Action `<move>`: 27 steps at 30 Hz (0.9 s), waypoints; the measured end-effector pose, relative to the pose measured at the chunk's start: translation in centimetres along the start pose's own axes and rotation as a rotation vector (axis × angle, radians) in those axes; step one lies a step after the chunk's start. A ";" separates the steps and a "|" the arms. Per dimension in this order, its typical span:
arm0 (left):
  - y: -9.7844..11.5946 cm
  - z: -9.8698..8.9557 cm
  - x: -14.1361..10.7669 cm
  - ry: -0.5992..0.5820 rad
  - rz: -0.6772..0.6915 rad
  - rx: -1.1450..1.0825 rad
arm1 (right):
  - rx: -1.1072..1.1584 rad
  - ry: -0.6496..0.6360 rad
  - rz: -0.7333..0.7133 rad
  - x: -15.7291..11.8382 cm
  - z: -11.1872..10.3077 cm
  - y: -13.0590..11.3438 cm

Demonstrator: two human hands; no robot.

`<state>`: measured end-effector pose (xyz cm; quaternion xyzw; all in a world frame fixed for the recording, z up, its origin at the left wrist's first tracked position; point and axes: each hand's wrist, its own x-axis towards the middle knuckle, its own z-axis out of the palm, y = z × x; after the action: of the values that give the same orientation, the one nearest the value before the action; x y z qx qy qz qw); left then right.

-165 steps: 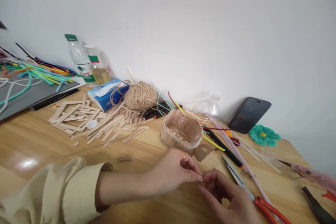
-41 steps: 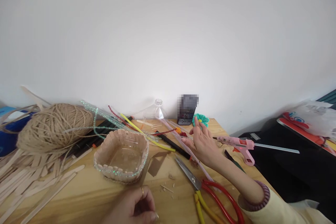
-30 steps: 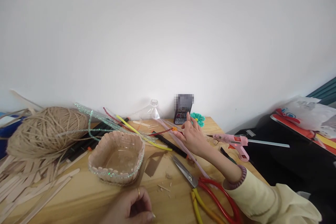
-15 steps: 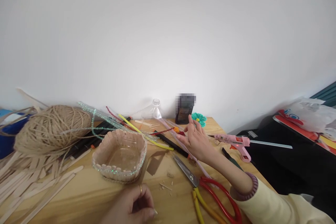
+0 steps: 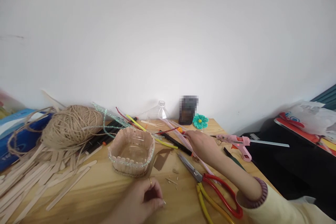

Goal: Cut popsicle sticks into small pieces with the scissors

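Observation:
My left hand [image 5: 148, 196], a gold ring on one finger, rests low in the view. Its thumb and fingers are pinched together, and I cannot make out what, if anything, is between them. Just beyond it stands a basket [image 5: 131, 169] of craft sticks with a glittery trim round it. My right hand [image 5: 201, 145] reaches over the back of the table, fingers bent down and mostly hidden, beside a small orange and red fuzzy piece [image 5: 180, 130]. Close to it lie pink pipe cleaners [image 5: 187, 143], and a teal fuzzy flower [image 5: 200, 121] with a yellow centre is behind.
Scissors [image 5: 195, 174] with red and yellow handles lie below my right forearm. To the right is a pink glue gun [image 5: 236, 140] with a glue stick. Twine [image 5: 72, 126] and loose craft sticks [image 5: 34, 178] fill the left. A clear bottle top [image 5: 162, 112] stands against the wall.
My right hand has lowered, its fingers bending down from an outstretched pose toward the small fuzzy piece. My left hand stays pinched. The whole view has shifted slightly to the left.

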<state>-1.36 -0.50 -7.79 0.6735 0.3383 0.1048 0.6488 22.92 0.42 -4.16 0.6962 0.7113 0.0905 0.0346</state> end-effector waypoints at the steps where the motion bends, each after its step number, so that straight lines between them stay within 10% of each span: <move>1: 0.0 0.0 0.0 0.002 0.001 -0.005 | -0.021 0.009 0.006 0.6 0.3 0.6; 17: -0.5 -0.2 0.3 -0.017 -0.031 -0.012 | 0.011 -0.095 -0.431 2.6 1.3 6.8; 27: -0.7 -0.2 0.5 -0.039 -0.030 0.021 | 0.527 -0.122 0.164 0.5 1.4 6.8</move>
<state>-1.31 -0.13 -8.54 0.6772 0.3365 0.0783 0.6496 29.89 1.11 -4.31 0.7405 0.6482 -0.1374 -0.1123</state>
